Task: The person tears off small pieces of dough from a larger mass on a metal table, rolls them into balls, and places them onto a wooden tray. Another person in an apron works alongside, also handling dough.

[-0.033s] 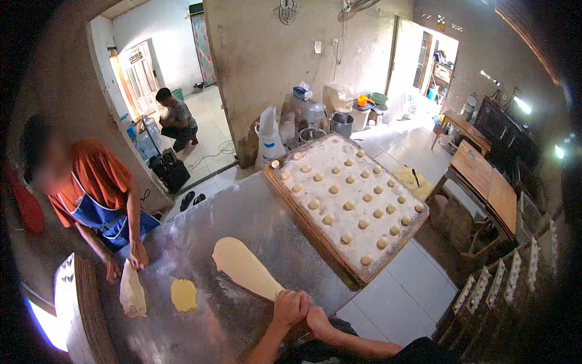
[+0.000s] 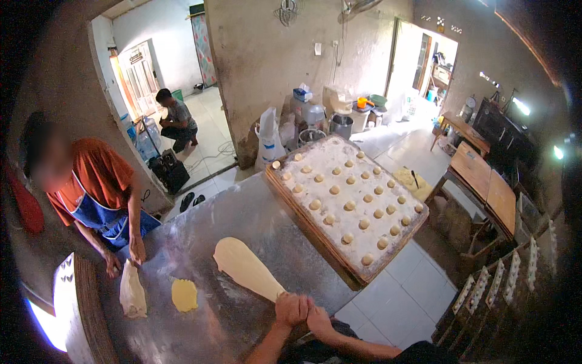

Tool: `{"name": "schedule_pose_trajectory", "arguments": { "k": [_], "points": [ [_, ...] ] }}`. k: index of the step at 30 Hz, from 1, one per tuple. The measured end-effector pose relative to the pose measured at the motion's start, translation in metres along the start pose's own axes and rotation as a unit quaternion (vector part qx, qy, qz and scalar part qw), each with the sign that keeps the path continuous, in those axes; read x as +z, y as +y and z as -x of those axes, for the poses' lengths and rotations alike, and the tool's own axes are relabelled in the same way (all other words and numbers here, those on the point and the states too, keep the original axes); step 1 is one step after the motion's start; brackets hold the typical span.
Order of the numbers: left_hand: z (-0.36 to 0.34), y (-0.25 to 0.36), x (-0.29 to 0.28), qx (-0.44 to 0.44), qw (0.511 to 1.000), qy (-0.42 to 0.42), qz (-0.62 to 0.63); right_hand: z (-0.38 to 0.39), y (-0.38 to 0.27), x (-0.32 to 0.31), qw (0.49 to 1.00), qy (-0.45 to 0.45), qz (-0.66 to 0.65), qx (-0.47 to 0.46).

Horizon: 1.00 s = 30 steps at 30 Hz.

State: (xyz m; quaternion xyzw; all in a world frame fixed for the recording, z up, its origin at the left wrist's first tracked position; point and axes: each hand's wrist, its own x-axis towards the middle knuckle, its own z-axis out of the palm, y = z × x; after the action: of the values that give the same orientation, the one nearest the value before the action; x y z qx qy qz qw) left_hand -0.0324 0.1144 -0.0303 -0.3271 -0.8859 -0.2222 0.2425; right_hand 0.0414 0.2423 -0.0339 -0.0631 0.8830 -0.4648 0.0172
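Observation:
A long pale dough piece (image 2: 242,264) lies on the metal table (image 2: 230,321), broad at its far end and narrowing toward me. My left hand (image 2: 290,309) is closed on its narrow end. My right hand (image 2: 318,318) is curled right beside it, fingers closed against that end; the grip is partly hidden. Left of them are a flat yellow patch (image 2: 183,296) and a second pale dough strip (image 2: 132,294), whose far end is by the hands (image 2: 124,258) of a co-worker in an orange shirt and blue apron.
A floured wooden board with several dough balls (image 2: 342,197) sits at the table's upper right. Stacked boards (image 2: 82,303) stand at the left, a wooden table (image 2: 470,176) and leaning boards (image 2: 485,285) at the right. Another person (image 2: 176,121) crouches in the doorway; buckets (image 2: 341,124) line the wall.
My hands and the dough they hold have shifted very slightly right and down. The co-worker's hands have moved slightly; the rest looks the same.

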Motion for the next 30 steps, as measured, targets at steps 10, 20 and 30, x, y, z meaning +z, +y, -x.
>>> {"name": "schedule_pose_trajectory", "arguments": {
  "k": [10,20,30],
  "points": [
    [0.002,-0.034,-0.075,-0.053,0.996,-0.064,0.03,-0.058,-0.018,-0.057,0.918,-0.004,0.375,-0.126],
    [0.056,-0.028,-0.121,-0.288,0.947,0.042,0.138,-0.086,0.048,-0.039,0.892,-0.106,0.43,-0.09],
    [0.087,-0.026,-0.13,-0.444,0.871,-0.001,0.212,-0.13,-0.031,-0.047,0.958,-0.006,0.284,-0.024]
  ]
}}
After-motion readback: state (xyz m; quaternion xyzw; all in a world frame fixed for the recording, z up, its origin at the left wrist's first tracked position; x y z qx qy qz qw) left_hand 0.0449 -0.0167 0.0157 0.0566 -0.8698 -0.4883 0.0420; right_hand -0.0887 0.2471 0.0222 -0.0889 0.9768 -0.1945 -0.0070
